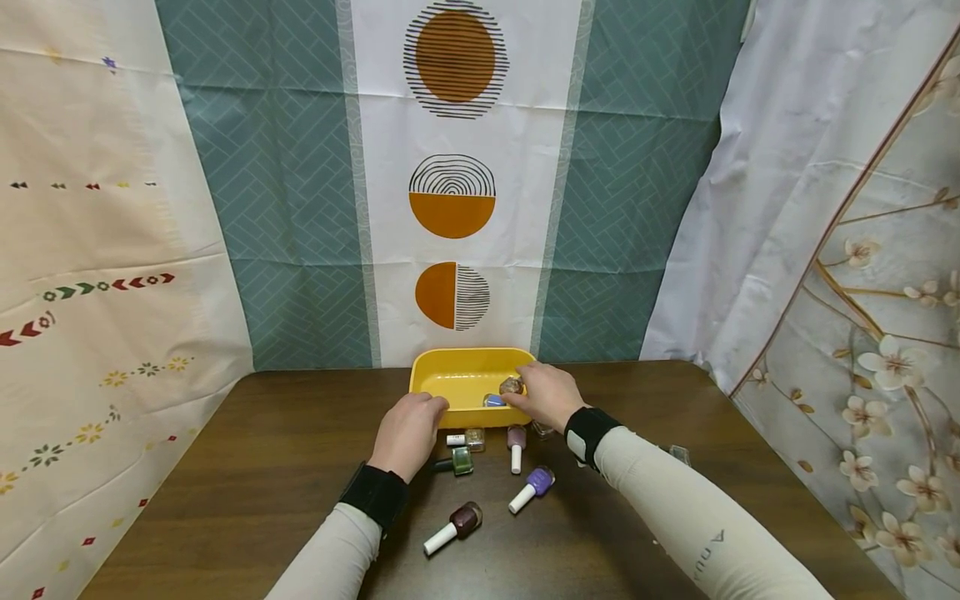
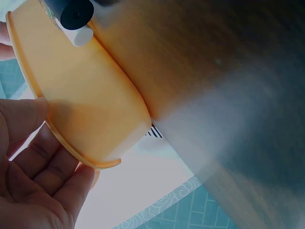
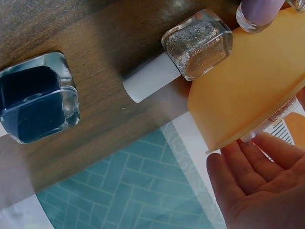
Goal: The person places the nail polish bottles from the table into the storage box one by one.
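My left hand [image 1: 408, 433] grips the left front corner of a yellow tray [image 1: 472, 418]; in the left wrist view, thumb and fingers [image 2: 59, 179] close round its rim. Over the tray's right side, my right hand [image 1: 551, 393] holds a glittery nail polish bottle [image 1: 512, 385] by its cap end. The right wrist view shows this bottle [image 3: 281, 110] mostly hidden behind the tray wall. Inside the tray lies a blue nail polish bottle [image 1: 493, 401]. Just in front of the tray are a gold glitter bottle [image 1: 475, 440] and a mauve bottle [image 1: 516, 437].
Nearer on the brown table [image 1: 300, 467] lie a green bottle [image 1: 462, 461], a purple bottle [image 1: 540, 481] and a maroon bottle [image 1: 467, 519]. A clear bottle [image 1: 679, 454] is partly hidden by the right sleeve. Patterned curtains [image 1: 465, 317] hang behind the table.
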Tool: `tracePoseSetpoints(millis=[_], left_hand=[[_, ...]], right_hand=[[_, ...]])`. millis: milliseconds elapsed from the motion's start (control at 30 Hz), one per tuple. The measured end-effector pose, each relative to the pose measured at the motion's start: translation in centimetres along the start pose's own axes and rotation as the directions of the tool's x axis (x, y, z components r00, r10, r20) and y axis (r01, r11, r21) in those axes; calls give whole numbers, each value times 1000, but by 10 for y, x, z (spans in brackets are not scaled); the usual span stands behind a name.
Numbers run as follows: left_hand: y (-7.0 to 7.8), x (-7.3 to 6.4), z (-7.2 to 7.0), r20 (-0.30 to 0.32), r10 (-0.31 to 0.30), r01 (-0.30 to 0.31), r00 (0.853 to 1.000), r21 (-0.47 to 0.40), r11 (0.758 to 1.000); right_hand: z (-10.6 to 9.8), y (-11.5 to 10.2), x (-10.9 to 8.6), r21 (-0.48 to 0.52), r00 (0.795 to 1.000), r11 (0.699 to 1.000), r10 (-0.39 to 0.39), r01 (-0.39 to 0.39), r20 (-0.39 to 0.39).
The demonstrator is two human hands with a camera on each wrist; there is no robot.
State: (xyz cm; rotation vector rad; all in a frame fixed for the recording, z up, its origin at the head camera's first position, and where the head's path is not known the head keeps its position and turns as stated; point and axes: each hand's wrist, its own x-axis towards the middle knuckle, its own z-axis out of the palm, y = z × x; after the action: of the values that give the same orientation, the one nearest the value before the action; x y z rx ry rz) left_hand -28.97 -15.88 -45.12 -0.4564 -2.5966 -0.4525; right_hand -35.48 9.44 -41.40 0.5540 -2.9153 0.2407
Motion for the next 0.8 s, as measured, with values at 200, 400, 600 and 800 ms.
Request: tracePoseSetpoints(millis=[200, 400, 600, 800], left_hand=[[1, 0, -1, 3, 0, 0, 1000, 6, 1000], [1, 0, -1, 2, 0, 0, 1000, 2, 1000], [0, 1, 0, -7, 6, -6, 1000, 7, 1000], [-1, 0, -1, -9, 6, -6, 1000, 6, 1000]], right_hand=[[-1, 0, 2, 2, 1000, 1000, 5, -5, 31], [-3, -2, 5, -1, 999, 1000, -2, 2, 52], [-3, -3, 9, 12, 996, 1000, 10, -11, 84], [-1, -3, 13, 13, 994, 1000, 13, -15, 109]])
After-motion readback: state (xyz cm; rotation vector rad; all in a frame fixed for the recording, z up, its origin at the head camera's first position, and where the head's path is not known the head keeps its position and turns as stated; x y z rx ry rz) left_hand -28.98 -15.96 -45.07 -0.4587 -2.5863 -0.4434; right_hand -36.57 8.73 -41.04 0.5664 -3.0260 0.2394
